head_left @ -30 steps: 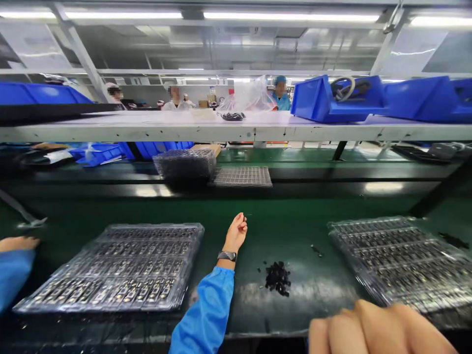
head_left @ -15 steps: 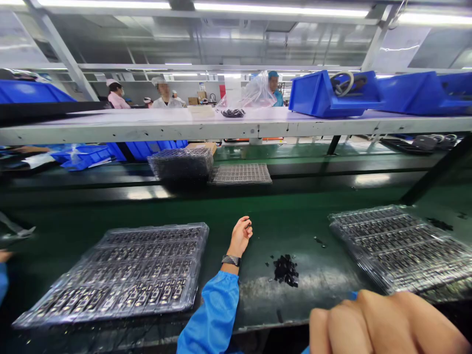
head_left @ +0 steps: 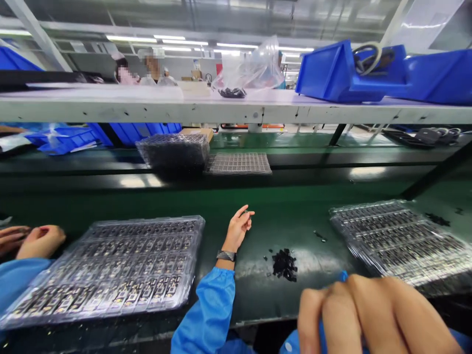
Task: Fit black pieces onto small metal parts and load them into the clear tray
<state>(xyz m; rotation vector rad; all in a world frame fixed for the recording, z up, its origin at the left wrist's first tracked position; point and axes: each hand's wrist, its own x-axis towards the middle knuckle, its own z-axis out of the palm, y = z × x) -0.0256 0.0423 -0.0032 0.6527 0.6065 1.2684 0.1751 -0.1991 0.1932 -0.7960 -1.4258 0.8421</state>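
My left hand [head_left: 239, 228], with a dark band on its wrist, is raised over the green work surface [head_left: 295, 209]. Its thumb and fingers pinch a small dark part [head_left: 245, 212], too small to name more exactly. Close to the camera at the lower right, my right hand [head_left: 368, 314] is curled with its knuckles up; whatever its fingers hold is hidden. Between the hands lies a pile of small black pieces [head_left: 284, 264]. To the left of my left hand, a clear plastic tray [head_left: 199, 260] carries rows of small electronic parts.
Another stack of filled clear trays [head_left: 401, 241] lies at right. Beyond are stacked trays [head_left: 173, 150] and a flat gridded tray [head_left: 239, 163]. Across the back runs a white shelf [head_left: 165, 112] with blue bins [head_left: 324, 73]. A co-worker's hands [head_left: 40, 241] are at the left edge.
My left hand has shifted slightly left and up in view, its index finger straighter. My right hand shows more, slightly left. The co-worker's hands have come into view at left. The camera has tilted down.
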